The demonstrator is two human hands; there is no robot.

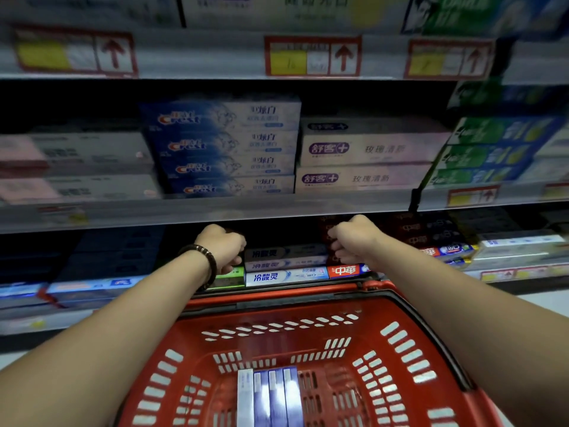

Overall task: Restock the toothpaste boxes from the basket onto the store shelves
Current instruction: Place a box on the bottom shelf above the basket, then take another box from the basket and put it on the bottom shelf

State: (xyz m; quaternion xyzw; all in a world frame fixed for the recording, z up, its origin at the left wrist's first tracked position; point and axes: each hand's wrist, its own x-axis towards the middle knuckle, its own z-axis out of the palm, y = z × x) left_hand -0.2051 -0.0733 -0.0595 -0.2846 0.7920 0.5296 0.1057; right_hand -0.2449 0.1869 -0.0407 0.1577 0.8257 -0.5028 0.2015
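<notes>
I log: red basket (400, 349), four toothpaste boxes (271, 396); left hand (223, 248), right hand (354, 241), fingers curled beside three shelved boxes (286, 265), grip unclear.

A stack of toothpaste boxes (286, 266), white and blue, lay flat with long sides facing out, directly between the left hand (221, 248) and right hand (351, 241), under the shelf edge (215, 211) just above them. Below both wrists, the red slotted basket (400, 349) held several loose boxes (268, 396), white and blue-violet, side by side on its floor.

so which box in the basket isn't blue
The leftmost box, pale grey-white; the three boxes to its right are blue.
</notes>
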